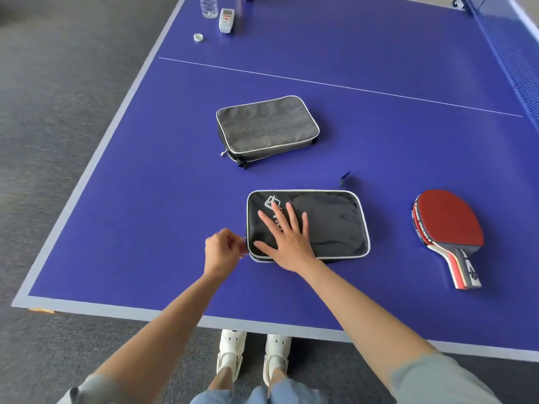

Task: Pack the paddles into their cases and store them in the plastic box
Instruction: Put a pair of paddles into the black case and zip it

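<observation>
A black paddle case [332, 225] with white piping lies flat near the table's front edge. My right hand [284, 236] presses flat on its left half, fingers spread. My left hand [223, 252] pinches at the case's left edge, where a small zipper pull seems to be; the pull itself is hard to make out. A grey case [267, 128] lies closed farther back. Red-faced paddles [447, 231], stacked, rest to the right, handles pointing toward me. No plastic box is in view.
The blue table-tennis table [175, 170] has its net [513, 62] along the far right. A water bottle [208, 5], a small white device [227, 20] and a bottle cap [198, 37] sit at the far left corner. Grey carpet surrounds the table.
</observation>
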The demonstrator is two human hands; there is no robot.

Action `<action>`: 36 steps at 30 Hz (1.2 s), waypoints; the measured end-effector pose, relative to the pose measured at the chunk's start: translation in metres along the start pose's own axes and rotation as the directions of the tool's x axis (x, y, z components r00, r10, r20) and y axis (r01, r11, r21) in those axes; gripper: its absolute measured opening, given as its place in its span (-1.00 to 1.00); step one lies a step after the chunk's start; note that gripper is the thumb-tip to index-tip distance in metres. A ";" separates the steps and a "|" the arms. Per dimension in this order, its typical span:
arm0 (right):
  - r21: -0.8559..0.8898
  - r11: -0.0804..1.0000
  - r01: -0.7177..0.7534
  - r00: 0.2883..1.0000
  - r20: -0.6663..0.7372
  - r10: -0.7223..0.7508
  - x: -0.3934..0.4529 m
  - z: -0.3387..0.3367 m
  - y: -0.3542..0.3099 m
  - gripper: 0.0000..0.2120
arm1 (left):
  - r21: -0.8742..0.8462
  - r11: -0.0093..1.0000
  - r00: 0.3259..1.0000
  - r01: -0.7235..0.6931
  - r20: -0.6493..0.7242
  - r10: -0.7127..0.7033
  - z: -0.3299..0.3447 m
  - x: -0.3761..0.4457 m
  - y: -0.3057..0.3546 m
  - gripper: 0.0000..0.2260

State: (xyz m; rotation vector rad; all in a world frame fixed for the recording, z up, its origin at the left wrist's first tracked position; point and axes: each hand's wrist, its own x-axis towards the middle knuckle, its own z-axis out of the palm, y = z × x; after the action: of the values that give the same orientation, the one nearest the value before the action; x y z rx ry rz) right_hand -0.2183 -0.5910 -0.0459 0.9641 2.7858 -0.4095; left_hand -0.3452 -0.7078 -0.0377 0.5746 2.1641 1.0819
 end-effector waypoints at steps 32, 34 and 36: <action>-0.002 1.000 -0.018 0.999 -0.031 0.018 0.040 -0.010 -0.015 -0.47 | 0.282 0.946 0.986 -0.160 -0.001 0.167 0.040 -0.038 0.015 -0.89; 0.229 0.973 0.012 0.996 -0.090 0.009 0.029 -0.012 -0.013 -0.52 | 0.266 0.950 0.986 -0.161 0.006 0.165 0.034 -0.035 0.012 -0.89; 0.499 0.864 0.070 0.968 -0.243 0.061 0.007 -0.014 -0.012 -0.68 | 0.247 0.935 0.967 -0.254 0.068 0.244 0.023 -0.032 0.007 -0.92</action>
State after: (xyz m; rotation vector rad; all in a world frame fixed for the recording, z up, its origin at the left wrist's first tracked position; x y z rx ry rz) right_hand -0.2322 -0.5912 -0.0323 1.1800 2.9647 -1.1405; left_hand -0.3065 -0.7115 -0.0311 1.0017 2.2575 0.9151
